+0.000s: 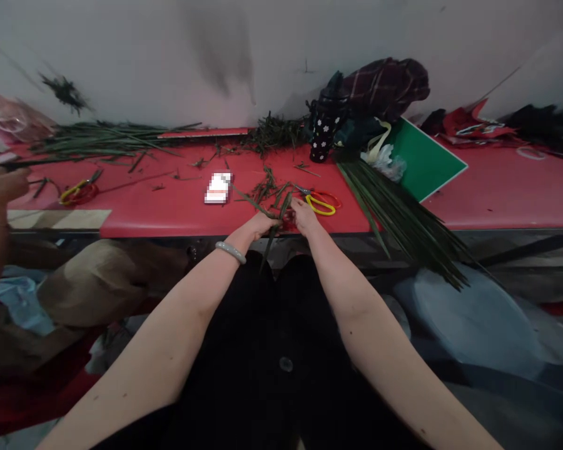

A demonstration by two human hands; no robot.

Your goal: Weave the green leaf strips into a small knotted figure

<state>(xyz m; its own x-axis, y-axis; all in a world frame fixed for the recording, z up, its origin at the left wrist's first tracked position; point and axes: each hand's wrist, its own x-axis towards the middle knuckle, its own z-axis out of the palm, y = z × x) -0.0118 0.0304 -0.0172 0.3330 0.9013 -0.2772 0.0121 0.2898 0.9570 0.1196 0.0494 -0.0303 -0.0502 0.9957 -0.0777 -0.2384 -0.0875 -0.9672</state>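
Observation:
Near the front edge of the red table, my left hand (264,224) is closed round long green leaf strips (271,240); one end hangs below the table edge and another sticks out to the upper left. Close on its right, the fingers of my right hand (303,214) are pinched at a folded piece of the same leaf (285,203). My fingertips are partly hidden. Just beyond my right hand lie scissors (323,205) with yellow and red handles. Short leaf scraps (267,186) are scattered past my hands.
A bright phone-like rectangle (218,188) lies left of centre. To the right are a flowered black tumbler (323,128), a leaf bundle (398,212) overhanging the edge and a green board (425,159). At the left, a co-worker's hand (2,186) is near other scissors (81,189).

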